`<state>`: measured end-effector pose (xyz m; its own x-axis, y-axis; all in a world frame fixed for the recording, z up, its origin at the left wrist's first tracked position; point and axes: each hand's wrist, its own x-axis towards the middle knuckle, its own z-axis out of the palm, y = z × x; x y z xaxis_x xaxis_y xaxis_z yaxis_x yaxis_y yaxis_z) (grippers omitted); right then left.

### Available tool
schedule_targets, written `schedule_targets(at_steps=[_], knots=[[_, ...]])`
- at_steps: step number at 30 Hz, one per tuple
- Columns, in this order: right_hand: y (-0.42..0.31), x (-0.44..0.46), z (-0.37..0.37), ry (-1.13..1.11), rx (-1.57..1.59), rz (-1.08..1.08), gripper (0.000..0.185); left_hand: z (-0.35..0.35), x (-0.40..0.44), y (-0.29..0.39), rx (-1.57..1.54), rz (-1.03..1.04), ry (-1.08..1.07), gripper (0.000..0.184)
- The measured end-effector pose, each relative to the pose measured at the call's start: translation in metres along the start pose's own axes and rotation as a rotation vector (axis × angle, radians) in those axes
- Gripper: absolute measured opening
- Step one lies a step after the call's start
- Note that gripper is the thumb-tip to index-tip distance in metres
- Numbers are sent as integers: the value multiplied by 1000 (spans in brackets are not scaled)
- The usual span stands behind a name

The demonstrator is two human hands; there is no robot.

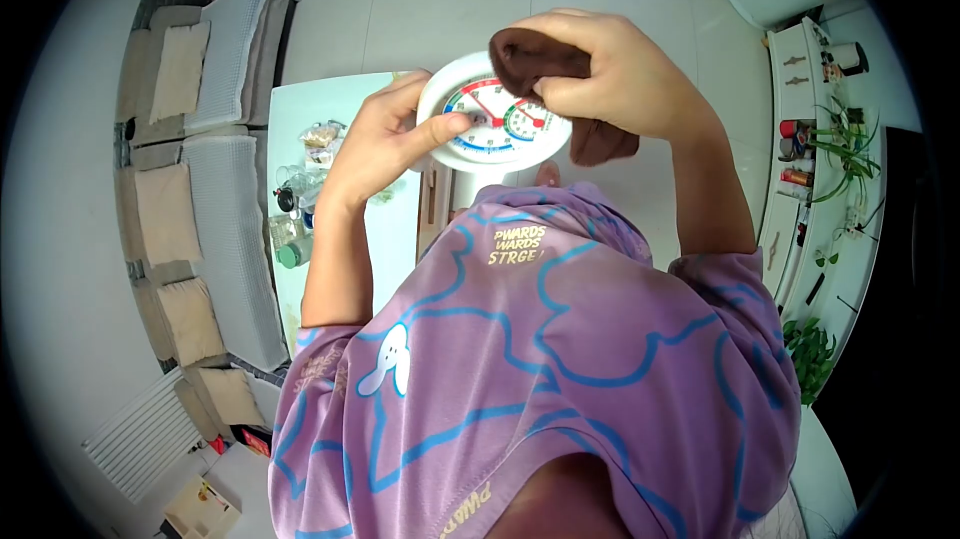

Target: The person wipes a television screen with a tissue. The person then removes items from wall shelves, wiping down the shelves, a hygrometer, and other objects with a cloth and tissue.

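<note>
A round white dial thermometer [480,144] with red pointers and a smaller inset dial faces up in front of my chest. My left hand [395,129] grips its left rim, with the thumb lying over the dial face. In my right hand [610,69] is a dark brown cloth [540,57], pinched between thumb and fingers. The cloth touches the upper right part of the thermometer and covers some of its rim. Another part of the cloth hangs below my right hand.
A pale table [345,289] on the left bears jars [290,239] and small plastic bags [322,139]. Beyond it stands a grey sofa [225,229] with beige cushions. On the right, a white cabinet [795,69] carries green plants [845,154] and small items.
</note>
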<state>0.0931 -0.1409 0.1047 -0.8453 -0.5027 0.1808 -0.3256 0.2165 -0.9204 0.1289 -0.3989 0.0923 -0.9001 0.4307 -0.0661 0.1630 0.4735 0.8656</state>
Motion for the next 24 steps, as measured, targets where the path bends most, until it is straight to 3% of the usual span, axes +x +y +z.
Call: schedule_targets(at_steps=[1, 5, 7, 8, 10, 12, 15, 16, 18, 20, 24], knots=[[-3, 2, 0, -18, -30, -18, 42, 2, -2, 12, -225, -251, -61, 47], [-9, 5, -2, 2, 50, 61, 38, 11, -5, -4, -385, -220, 38, 43], [-8, 6, 1, 55, 103, 44, 38, 12, -7, -20, -637, -237, 131, 45], [-10, 5, 3, 95, 12, -8, 39, 14, -5, -23, -638, -238, 127, 45], [-12, 3, 11, 171, -169, -116, 44, 15, 0, -28, -996, -249, 353, 50], [-5, 4, 33, 361, -196, -212, 51, 14, 2, -28, -981, -252, 271, 58], [3, 1, 59, 537, -365, -378, 65, 28, 7, -36, -1415, -176, 134, 61], [1, -4, 72, 535, -369, -406, 62, 37, 18, -7, -1526, -269, 331, 60], [11, -10, 101, 462, -468, -533, 57, 41, 17, -5, -1706, -335, 306, 49], [15, -4, 107, 539, -541, -602, 55, 43, 14, -22, -1540, -202, 247, 26], [-1, 5, 93, 592, -474, -613, 52, 52, 6, -37, -1858, -164, -104, 30]])
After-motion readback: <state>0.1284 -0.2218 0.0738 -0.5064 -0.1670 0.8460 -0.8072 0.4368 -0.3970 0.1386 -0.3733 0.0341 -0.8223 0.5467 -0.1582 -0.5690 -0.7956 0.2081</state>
